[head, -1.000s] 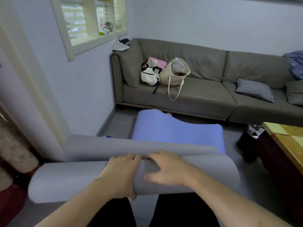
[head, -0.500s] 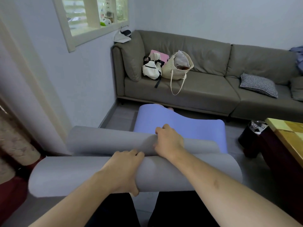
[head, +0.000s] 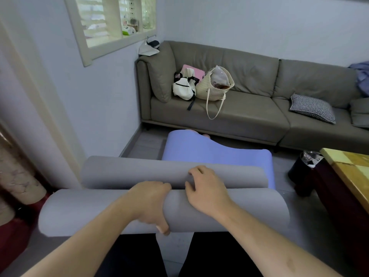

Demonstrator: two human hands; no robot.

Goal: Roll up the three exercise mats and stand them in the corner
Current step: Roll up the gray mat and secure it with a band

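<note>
Hands were busy at the middle of the grey mat [head: 219,212] in the head view, the only view there was. The rolled part lay crosswise over the person's lap, clear of the floor, and the loose remainder [head: 139,172] curved just beyond it like a second tube. The left hand [head: 149,204] had its grip clenched round the roll, fingers over the top and thumb tucked under the near edge. The right hand [head: 207,188] lay on top with fingers slightly bent, touching where roll met loose sheet; it pressed rather than clutched.

Beyond the grey one, a blue mat [head: 215,150] lay unrolled and rumpled on the floor, its far end close to the sofa [head: 249,118]. A third mat could not be made out. To the right stood a dark bin [head: 301,170] and the corner of a wooden bench [head: 351,168]; bags [head: 199,86] sat on the sofa seat.

By the look of it this foam was light, soft and springy: it would try to uncoil if let go, and a loose roll would sag or telescope when stood on end. Best hold, I judged, was wide, hands apart toward both ends, tightening evenly before lifting it round the middle.
</note>
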